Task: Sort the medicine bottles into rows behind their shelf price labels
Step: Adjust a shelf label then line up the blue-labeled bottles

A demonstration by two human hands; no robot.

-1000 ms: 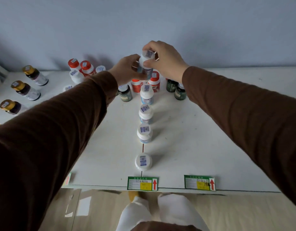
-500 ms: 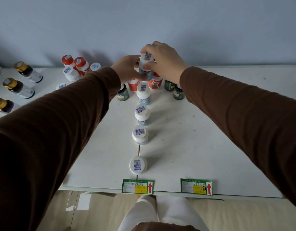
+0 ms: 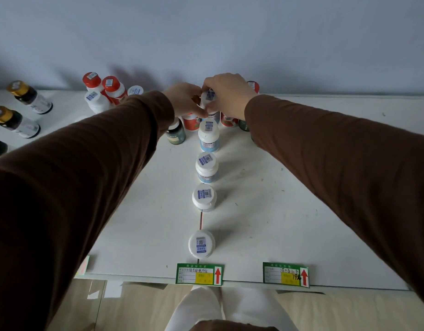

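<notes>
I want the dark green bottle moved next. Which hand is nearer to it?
Left. The left hand is just above and behind the dark green bottle; the right hand is farther off to its right.

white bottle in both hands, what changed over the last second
Both hands, left and right, have brought the white bottle down toward the far end of the row, still gripping it. The four white bottles already in line and the price labels stayed put.

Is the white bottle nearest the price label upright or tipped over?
Upright. The white bottle shows its round cap with the sticker facing up at the head camera, standing on the table just behind the left price label.
</notes>
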